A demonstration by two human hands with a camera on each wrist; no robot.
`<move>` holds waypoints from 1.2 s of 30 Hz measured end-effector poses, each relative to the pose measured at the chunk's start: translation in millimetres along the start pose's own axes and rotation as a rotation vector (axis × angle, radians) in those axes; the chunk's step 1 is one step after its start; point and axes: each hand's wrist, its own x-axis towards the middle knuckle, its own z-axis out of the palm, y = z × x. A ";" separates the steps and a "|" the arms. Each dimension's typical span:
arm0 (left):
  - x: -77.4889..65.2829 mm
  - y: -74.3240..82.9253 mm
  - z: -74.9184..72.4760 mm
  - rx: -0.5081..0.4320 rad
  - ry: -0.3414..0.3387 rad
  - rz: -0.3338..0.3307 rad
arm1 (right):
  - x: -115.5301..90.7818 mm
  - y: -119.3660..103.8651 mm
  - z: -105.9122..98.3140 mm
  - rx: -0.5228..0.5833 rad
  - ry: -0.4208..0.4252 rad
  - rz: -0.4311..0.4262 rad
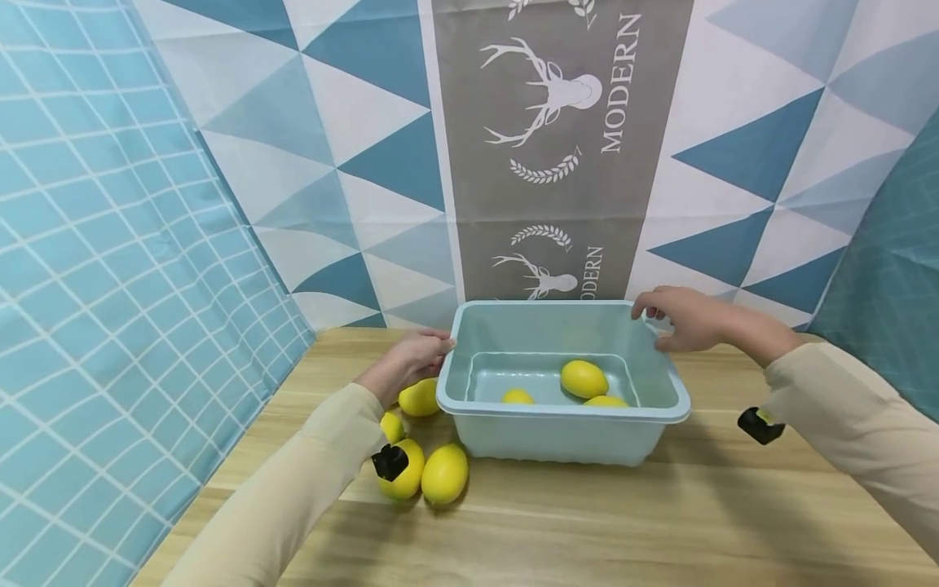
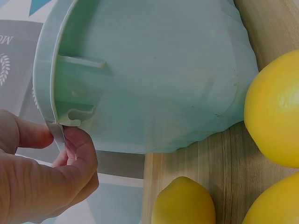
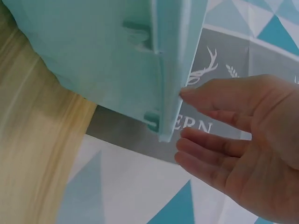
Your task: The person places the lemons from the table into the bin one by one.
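A light blue-green plastic basin (image 1: 557, 436) stands on the wooden table, with three yellow lemons (image 1: 584, 379) visible inside. At its left end my left hand (image 1: 418, 356) pinches the rim (image 2: 45, 84) between thumb and fingers. My right hand (image 1: 689, 319) is at the far right corner, its fingers parted and loosely bent. In the right wrist view one fingertip lies right at the rim, while the other fingers stand apart from it. Several more lemons (image 1: 445, 474) lie on the table beside the basin's left side, some partly hidden by my left arm.
Behind the basin hangs a patterned cloth (image 1: 389, 155) with triangles and deer heads. A blue checked cloth (image 1: 110, 269) borders the left side, and a teal one (image 1: 895, 269) the right. Wooden table top (image 1: 557, 522) extends in front of the basin. Each sleeve carries a small black device (image 1: 760, 425).
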 end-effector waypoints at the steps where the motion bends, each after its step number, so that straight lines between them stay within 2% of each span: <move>1: -0.1 0.2 -0.4 -0.003 -0.002 0.003 | -1.5 2.1 0.6 0.020 0.012 0.013; 7: 1.5 -0.3 -1.1 0.004 0.005 0.008 | -10.5 9.7 5.2 0.186 0.015 0.146; 12: 1.8 0.3 -2.5 0.010 0.000 0.004 | -14.2 17.2 9.5 0.324 -0.033 0.256; 16: 1.5 2.0 -3.1 0.008 -0.001 -0.004 | -14.5 25.2 12.3 0.477 -0.106 0.320; 22: 2.1 2.3 -3.0 0.002 -0.007 0.001 | -14.4 37.4 18.9 0.808 -0.224 0.372; 27: 2.2 0.9 -1.4 -0.012 -0.006 0.003 | -15.1 44.8 24.2 1.180 -0.256 0.474; 30: 2.3 0.2 -0.3 -0.016 -0.010 -0.002 | -16.6 46.7 26.6 1.332 -0.264 0.523; 32: 2.3 0.3 -0.2 -0.022 -0.009 -0.010 | -17.0 46.6 28.0 1.371 -0.264 0.539; 36: 3.7 0.7 -1.8 -0.013 -0.034 -0.008 | -16.4 45.3 29.7 1.367 -0.253 0.562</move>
